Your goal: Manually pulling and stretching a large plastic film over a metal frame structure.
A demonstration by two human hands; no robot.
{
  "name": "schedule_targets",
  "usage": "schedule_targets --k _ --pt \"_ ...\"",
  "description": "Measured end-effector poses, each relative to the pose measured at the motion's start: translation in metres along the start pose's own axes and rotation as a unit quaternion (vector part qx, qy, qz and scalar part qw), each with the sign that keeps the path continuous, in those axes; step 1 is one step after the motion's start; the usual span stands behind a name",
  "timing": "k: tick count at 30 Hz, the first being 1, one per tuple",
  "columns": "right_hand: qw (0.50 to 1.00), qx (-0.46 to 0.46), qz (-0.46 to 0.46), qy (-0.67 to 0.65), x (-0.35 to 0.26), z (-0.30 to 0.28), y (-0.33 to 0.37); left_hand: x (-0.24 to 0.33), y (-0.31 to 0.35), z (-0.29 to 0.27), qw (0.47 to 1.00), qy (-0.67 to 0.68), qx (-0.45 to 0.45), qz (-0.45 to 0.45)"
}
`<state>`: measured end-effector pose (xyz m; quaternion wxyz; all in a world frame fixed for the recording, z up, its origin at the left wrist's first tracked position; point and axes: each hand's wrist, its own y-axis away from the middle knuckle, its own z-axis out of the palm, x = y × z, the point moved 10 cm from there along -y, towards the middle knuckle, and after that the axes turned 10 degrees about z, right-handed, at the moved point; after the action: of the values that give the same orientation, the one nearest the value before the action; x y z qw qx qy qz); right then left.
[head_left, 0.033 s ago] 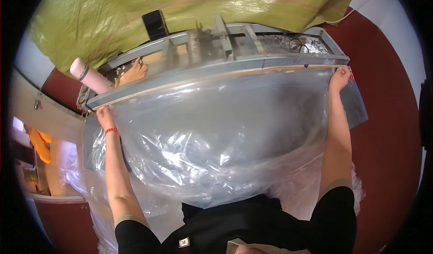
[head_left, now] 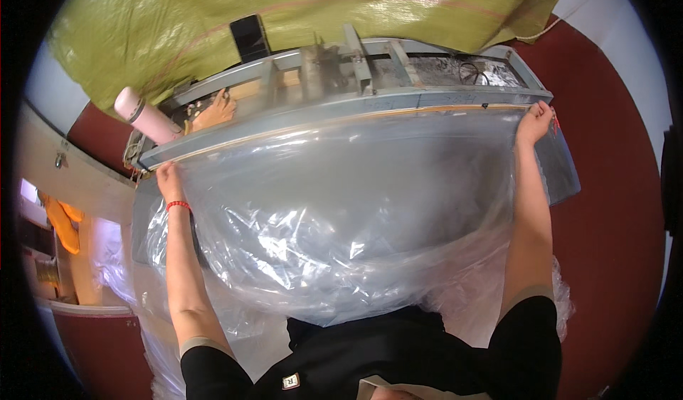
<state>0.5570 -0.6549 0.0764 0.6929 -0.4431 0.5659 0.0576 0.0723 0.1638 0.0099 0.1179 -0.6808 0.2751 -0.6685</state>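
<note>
A wide sheet of clear plastic film (head_left: pixel 356 187) spreads in front of me, its far edge along a long grey metal bar (head_left: pixel 341 108) with a tan strip on its near side. My left hand (head_left: pixel 169 179), a red bracelet on its wrist, is closed on the film at the bar's left end. At the right end my right hand (head_left: pixel 533 124) pinches the film's other corner. The film hangs in shiny folds toward my body. Behind the bar at the left rests what looks like another hand (head_left: pixel 215 112), not mine; its arm is hidden.
Behind the bar is a metal frame (head_left: pixel 405 62) with crosspieces. A pink bottle (head_left: pixel 146 115) leans at its left end, and a black phone (head_left: pixel 249 37) at its back. A yellow-green woven sheet (head_left: pixel 320 5) hangs behind. To the right is dark red floor (head_left: pixel 605 187).
The view has shifted very slightly. Both hands keep hold of the film at nearly the same places.
</note>
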Motion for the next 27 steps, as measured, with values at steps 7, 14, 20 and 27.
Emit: schedule_targets --k 7,14,20,27 --pt "0.883 -0.330 -0.316 -0.111 -0.284 0.053 0.231 0.155 0.045 -0.009 0.988 0.099 -0.111 0.039" --pt "0.712 -0.690 -0.042 -0.121 -0.253 0.072 0.358 0.144 0.039 -0.107 0.986 -0.083 -0.097 0.108" --pt "0.842 -0.539 -0.008 0.011 -0.127 0.005 0.218 0.052 0.096 -0.195 0.905 -0.383 -0.184 0.030" --pt "0.889 -0.428 -0.081 0.141 -0.007 -0.100 0.072 0.158 0.200 -0.105 0.953 -0.168 -0.225 0.114"
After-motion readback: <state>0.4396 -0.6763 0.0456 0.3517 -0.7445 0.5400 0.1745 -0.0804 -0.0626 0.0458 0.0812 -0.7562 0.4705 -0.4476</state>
